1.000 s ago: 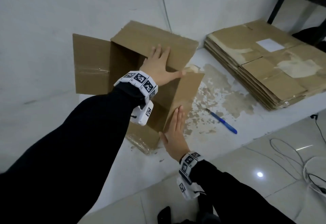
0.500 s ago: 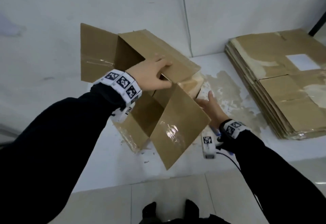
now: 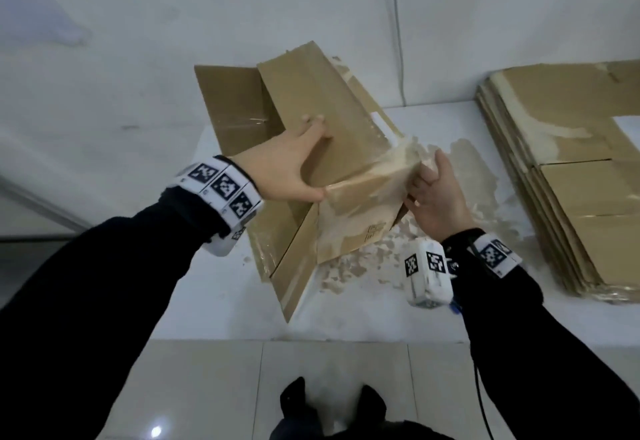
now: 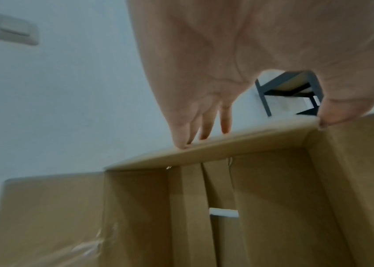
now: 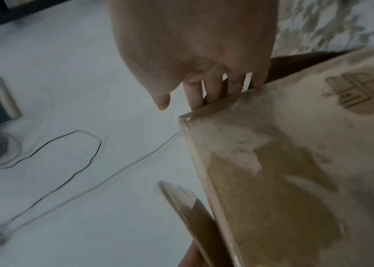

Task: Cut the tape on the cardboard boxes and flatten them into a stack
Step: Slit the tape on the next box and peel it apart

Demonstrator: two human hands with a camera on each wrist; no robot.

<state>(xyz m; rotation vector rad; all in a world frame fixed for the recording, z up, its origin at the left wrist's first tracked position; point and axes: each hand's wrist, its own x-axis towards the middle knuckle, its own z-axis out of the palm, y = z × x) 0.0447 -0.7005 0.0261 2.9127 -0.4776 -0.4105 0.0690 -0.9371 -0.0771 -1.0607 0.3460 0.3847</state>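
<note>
Gripping the cardboard box (image 3: 311, 100) at its rim, left hand (image 3: 280, 169) and right hand (image 3: 438, 197) pinch opposite edges.

Brown box (image 3: 311, 121), flaps open and streaked with clear tape, tilted on the white ledge. Far right, a stack (image 3: 571, 169) of flattened boxes lies flat.

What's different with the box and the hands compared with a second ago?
The cardboard box has been tipped and lifted off the table. The left hand, flat on top before, now grips its upper edge. The right hand left the front flap and holds the taped corner. The stack of flattened boxes stayed put.
</note>
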